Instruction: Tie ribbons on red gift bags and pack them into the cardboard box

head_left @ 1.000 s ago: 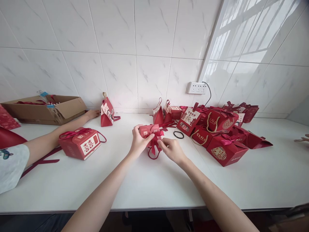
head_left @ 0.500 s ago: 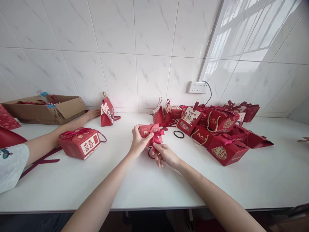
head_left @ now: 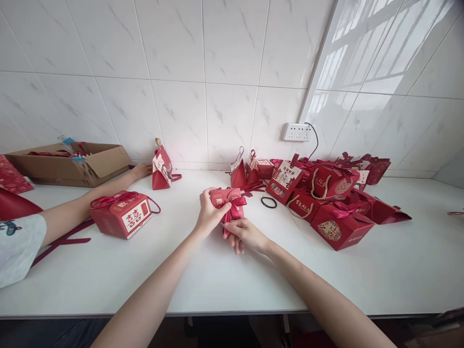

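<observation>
A small red gift box [head_left: 218, 196] with gold lettering stands on the white table in front of me. My left hand [head_left: 211, 211] is closed around its left side, the thumb pressing near the bow. A shiny red ribbon [head_left: 236, 210] is tied across the box's front. My right hand [head_left: 243, 234] pinches a tail of this ribbon between thumb and forefinger just below the bow, its other fingers curled loosely underneath. Both hands hide much of the box's lower part.
Another person's arm [head_left: 87, 203] reaches in from the left, behind a red box [head_left: 121, 215] with a bow. Further back are a cardboard carton [head_left: 72, 171] and a triangular box [head_left: 161, 169]. Several red boxes [head_left: 340, 224] crowd the right, near a black ring [head_left: 268, 202].
My right hand has shifted slightly left and down with the ribbon tail. My left hand keeps its hold on the box; the view has moved a little.
</observation>
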Demonstrator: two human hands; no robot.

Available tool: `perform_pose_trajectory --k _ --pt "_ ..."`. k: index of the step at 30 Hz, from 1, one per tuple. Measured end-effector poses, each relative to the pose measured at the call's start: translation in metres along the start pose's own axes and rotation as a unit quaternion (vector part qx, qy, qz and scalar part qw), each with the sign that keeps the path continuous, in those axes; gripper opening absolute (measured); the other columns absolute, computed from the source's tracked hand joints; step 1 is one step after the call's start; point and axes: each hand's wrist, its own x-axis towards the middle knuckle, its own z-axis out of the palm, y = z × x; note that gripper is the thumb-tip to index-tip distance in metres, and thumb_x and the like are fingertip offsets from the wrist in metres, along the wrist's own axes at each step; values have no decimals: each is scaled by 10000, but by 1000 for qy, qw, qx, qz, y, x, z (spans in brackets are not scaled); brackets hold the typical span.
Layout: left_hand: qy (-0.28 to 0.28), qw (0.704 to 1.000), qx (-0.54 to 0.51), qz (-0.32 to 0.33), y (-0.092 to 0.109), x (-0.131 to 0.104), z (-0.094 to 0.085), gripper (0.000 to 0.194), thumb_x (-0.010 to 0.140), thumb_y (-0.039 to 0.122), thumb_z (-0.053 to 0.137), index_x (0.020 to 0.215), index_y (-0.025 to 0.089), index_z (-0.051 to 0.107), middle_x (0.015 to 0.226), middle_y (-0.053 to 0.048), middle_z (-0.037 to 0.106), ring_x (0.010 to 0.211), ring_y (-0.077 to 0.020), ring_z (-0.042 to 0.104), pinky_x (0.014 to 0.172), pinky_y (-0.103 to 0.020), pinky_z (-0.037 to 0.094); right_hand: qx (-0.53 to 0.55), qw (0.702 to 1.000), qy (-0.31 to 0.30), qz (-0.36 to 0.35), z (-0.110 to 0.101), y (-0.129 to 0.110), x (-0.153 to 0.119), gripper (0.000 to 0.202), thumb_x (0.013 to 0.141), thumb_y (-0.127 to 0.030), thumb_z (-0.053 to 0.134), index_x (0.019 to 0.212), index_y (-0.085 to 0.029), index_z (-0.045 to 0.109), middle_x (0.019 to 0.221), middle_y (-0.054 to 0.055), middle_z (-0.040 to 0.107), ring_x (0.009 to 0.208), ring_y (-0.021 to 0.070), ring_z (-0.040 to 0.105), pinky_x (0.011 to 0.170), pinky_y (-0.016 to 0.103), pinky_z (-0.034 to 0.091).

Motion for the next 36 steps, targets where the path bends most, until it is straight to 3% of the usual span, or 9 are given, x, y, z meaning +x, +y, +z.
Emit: perform_pose_trajectory --k 11,16,19,21,24,28,32,36 --pt "-9 1000 -9 -20 6 0 -1 473 667 254 680 1077 221 447 1182 -81 464 1110 -220 511 954 -392 421 -12 998 -52 -21 0 -1 -5 509 710 -627 609 698 -120 649 483 -14 581 356 96 548 323 185 386" --pt "-19 1000 3 -22 9 2 -4 447 684 290 690 1073 220 483 1145 -81 498 1155 -241 480 980 -408 398 -73 997 -25 -12 -4 -7 -10 565 709 -682 573 725 -123 649 501 -4 590 350 95 541 319 185 374" --pt "-29 999 1 -39 9 3 -5 500 670 321 711 1099 221 475 1172 -88 479 1172 -251 467 979 -410 399 -139 990 28 7 -17 -14 -15 614 749 -708 502 671 -114 635 437 9 559 302 93 494 300 189 331" --pt "-42 998 -7 -44 9 3 -5 552 648 337 734 1115 225 464 1203 -92 456 1172 -257 469 968 -405 412 -148 981 126 -26 -25 -16 -15 599 768 -700 486 596 -133 573 390 -5 504 296 86 467 300 185 312" --pt "-65 997 -7 -43 9 1 -4 610 623 336 755 1137 223 446 1251 -101 422 1177 -266 472 957 -401 428 -122 958 247 -85 -33 -15 -12 510 735 -662 570 623 -175 471 474 -24 514 379 90 503 309 171 327" --pt "-96 995 -19 -38 9 0 -5 646 633 343 751 1179 230 424 1325 -106 402 1226 -268 448 1008 -405 399 -78 955 262 -114 -33 -14 -6 500 665 -659 635 670 -189 464 565 -29 512 476 97 498 326 181 388" --pt "-167 983 -54 -57 8 2 -7 723 674 375 735 1276 249 355 1316 -109 464 1192 -265 501 998 -414 408 -10 956 263 -131 -35 -17 -6 512 656 -659 641 620 -178 468 587 -34 471 488 78 460 356 187 404" --pt "-137 985 -90 -59 8 1 -5 669 651 383 749 1187 242 374 1335 -108 462 1218 -256 482 913 -354 460 53 954 265 -130 -39 -17 -7 536 653 -674 636 592 -181 433 540 -52 424 437 66 424 352 192 366"
